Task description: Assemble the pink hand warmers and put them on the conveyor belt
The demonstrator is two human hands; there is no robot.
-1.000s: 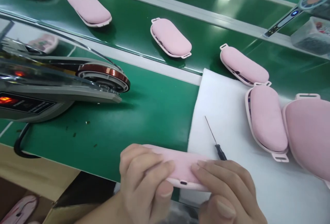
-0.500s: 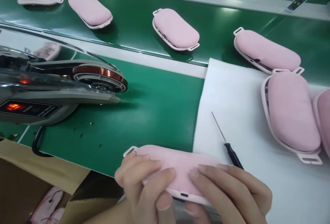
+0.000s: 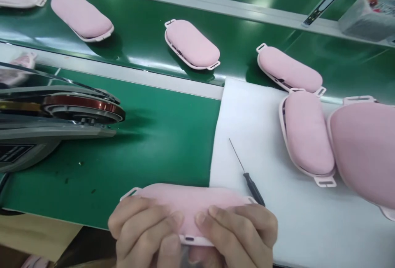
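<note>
A pink oval pad in a white frame (image 3: 188, 200) lies lengthwise at the table's near edge, held by both hands. My left hand (image 3: 143, 231) grips its left half and my right hand (image 3: 237, 231) grips its right half, thumbs underneath. A thin black-handled needle tool (image 3: 247, 175) rests on the white foam sheet (image 3: 265, 136) just beyond my right hand, touched by neither hand.
Two more pink pads (image 3: 308, 136) (image 3: 365, 152) lie on the foam at right. Several others ride the green conveyor belt (image 3: 145, 25) behind. A chrome machine with a copper-coloured ring (image 3: 80, 109) stands at left. A clear box (image 3: 367, 15) sits far right.
The held pad has shifted left and its whole upper face now shows, with both end loops visible. The view has swung, so the belt's pads and the machine appear further left.
</note>
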